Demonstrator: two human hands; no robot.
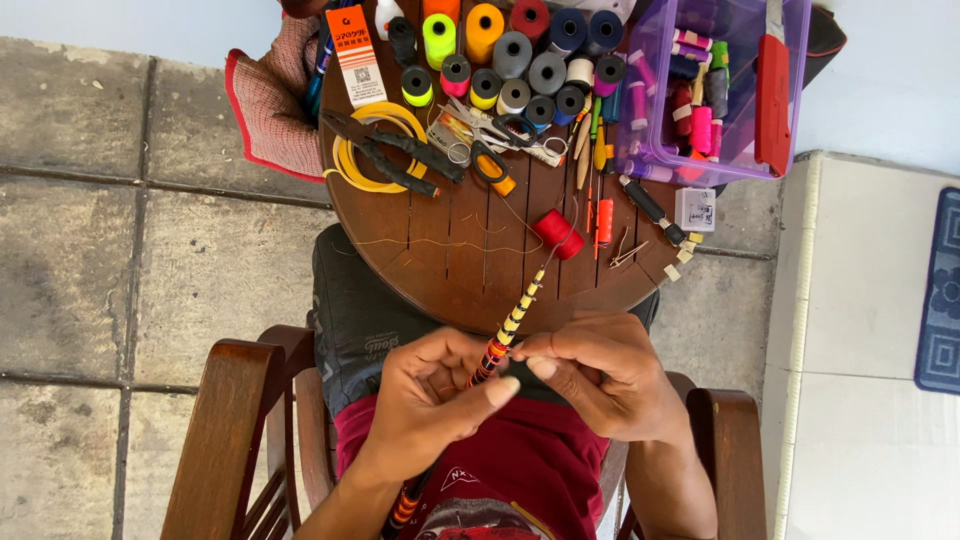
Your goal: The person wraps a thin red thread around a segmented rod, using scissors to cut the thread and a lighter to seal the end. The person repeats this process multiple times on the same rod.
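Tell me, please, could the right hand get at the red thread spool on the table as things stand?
Probably yes. The red thread spool stands near the table's front edge, with bare wood between it and the right hand. Only the striped rod lies along the way, and both hands, left hand too, are busy holding it.

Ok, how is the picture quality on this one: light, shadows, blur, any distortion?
Head view: even, soft daylight with faint shadows only; no glare on the round wooden table. The left hand, right hand and banded rod are sharp, as are the thread spools. Slight wide-angle bending shows in the floor lines at the edges.
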